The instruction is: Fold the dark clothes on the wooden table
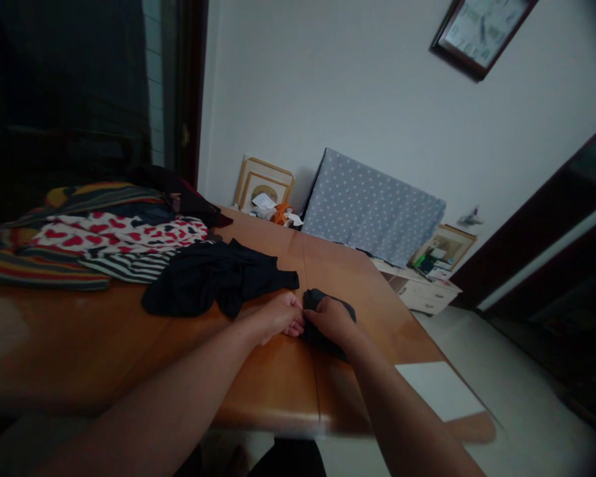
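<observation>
My right hand point(330, 321) has its fingers clamped on a dark bunched cloth point(322, 344) at lower centre, near the wooden table's point(298, 391) front edge. My left hand point(280, 315) touches that cloth, fingers together, and a black garment point(213, 279) lies just upper left.

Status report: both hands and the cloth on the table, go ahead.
Right hand on dark cloth bundle. Left hand against its edge. Black garment lying just behind left hand.

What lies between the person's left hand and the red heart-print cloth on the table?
Between the left hand and the heart-print cloth, the head view shows a crumpled black garment on the wooden table.
</observation>
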Tool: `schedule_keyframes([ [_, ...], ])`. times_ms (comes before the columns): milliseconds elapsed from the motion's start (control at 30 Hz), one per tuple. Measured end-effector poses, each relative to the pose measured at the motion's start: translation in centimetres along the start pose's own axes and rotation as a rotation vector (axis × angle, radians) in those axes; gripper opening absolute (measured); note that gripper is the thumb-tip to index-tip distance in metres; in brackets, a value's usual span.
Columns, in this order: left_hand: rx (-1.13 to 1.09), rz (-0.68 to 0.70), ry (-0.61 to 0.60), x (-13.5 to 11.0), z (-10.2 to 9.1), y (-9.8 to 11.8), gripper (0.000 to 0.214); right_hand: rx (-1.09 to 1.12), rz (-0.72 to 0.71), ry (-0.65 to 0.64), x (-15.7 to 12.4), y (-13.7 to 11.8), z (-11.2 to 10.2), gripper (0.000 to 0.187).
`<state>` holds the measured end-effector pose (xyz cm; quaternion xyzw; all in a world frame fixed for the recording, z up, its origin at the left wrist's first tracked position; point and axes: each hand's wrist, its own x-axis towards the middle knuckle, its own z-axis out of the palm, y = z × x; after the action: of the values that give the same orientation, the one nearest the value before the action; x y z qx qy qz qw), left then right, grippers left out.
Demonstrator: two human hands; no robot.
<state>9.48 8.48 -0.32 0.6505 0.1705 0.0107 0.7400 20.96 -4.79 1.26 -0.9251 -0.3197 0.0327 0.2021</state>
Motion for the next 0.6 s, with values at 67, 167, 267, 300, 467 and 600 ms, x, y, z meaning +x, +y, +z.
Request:
schedule_keyframes([
  [67,-0.003,0.001,-0.007,0.1,0.0,-0.2,0.020,0.047,-0.019,0.005,0.1,0.2,0.0,0.028],
  [167,-0.005,0.020,-0.019,0.3,0.0,-0.5,0.020,0.143,0.010,-0.026,0.0,0.6,0.0,0.028],
  [267,0.013,0.057,0.007,0.4,-0.1,-0.5,0.017,0.354,0.119,-0.051,-0.3,1.1,-0.2,0.021],
  [300,0.025,0.070,0.021,0.4,-0.1,-0.5,0.016,0.430,0.153,-0.063,-0.4,1.3,-0.3,0.017],
  [467,0.080,0.104,0.026,0.1,-0.1,0.0,0.011,0.689,0.243,-0.100,-0.5,2.5,-0.6,0.014],
  [600,0.093,0.095,-0.018,-0.1,0.1,-0.1,0.010,0.775,0.278,-0.096,-0.5,2.8,-0.6,0.014],
])
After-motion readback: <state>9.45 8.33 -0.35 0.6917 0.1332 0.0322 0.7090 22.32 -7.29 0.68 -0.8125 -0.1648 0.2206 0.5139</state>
